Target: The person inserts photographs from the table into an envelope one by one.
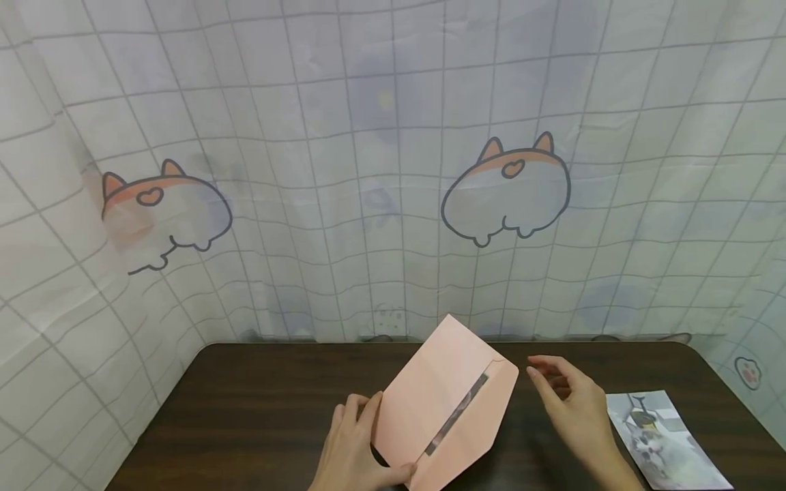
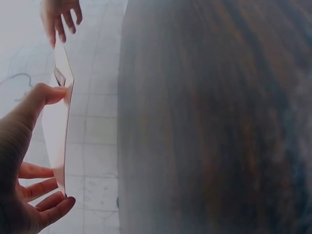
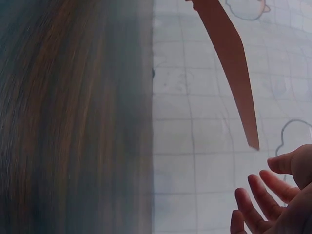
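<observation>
A pink paper envelope (image 1: pixel 424 389) is held tilted above the table, its pointed flap (image 1: pixel 475 426) folded open toward the lower right. Inside its mouth shows a thin grey strip of what looks like a printed card (image 1: pixel 456 417). My left hand (image 1: pixel 351 447) grips the envelope at its lower left, thumb on the near corner and fingers along the left edge. To the right of the flap my right hand (image 1: pixel 577 409) hovers apart from the paper, fingers loosely bent and holding nothing. In the right wrist view the envelope (image 3: pixel 234 68) appears nearly edge-on.
On the right of the dark wooden table (image 1: pixel 245 409) lies a printed picture card (image 1: pixel 666 443) in pale greys, partly behind my right forearm. A white gridded curtain (image 1: pixel 307 170) with cartoon animal outlines hangs right behind the table's far edge and around the sides.
</observation>
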Demonstrator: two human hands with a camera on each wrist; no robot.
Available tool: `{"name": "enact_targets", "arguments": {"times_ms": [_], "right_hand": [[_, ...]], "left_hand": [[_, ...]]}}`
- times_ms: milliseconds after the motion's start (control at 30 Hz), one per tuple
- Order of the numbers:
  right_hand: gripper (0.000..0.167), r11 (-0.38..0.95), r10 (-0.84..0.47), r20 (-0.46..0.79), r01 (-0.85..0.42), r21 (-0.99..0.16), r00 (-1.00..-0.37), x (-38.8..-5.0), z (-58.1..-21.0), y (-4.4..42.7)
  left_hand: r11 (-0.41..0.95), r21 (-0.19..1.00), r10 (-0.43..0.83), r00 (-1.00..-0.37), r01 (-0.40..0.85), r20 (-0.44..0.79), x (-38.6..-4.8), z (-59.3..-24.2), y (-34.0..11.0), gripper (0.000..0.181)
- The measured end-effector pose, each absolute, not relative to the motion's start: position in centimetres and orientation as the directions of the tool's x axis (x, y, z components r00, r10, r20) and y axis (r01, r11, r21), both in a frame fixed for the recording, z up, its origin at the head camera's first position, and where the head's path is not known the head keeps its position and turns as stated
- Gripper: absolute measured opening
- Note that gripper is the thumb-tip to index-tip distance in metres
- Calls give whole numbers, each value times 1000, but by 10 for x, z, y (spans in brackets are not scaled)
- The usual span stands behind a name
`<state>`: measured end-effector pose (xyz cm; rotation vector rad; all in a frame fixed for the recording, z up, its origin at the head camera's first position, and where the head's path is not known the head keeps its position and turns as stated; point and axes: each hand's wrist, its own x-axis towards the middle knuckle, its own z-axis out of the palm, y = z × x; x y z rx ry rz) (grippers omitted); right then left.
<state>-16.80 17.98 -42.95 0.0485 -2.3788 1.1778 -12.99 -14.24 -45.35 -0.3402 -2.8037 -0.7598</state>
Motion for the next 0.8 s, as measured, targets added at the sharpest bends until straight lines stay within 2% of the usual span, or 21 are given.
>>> {"name": "enact_targets", "arguments": {"times_ms": [267,567,800], "right_hand": [[17,667,152,460,-252,-701,-875,-171,-435,199],[22,699,133,463,-248,-670,-876,-175,-439,217],[23,712,140,466,-238,-661,-874,-177,-441,228]], "left_hand": [[850,485,115,-972,203,206,-127,-453,-141,112],[866,454,89,-958,210,274,-128,-456,-143,110],[861,465,81,-958,207,276,-127,-454,-146,109]]}}
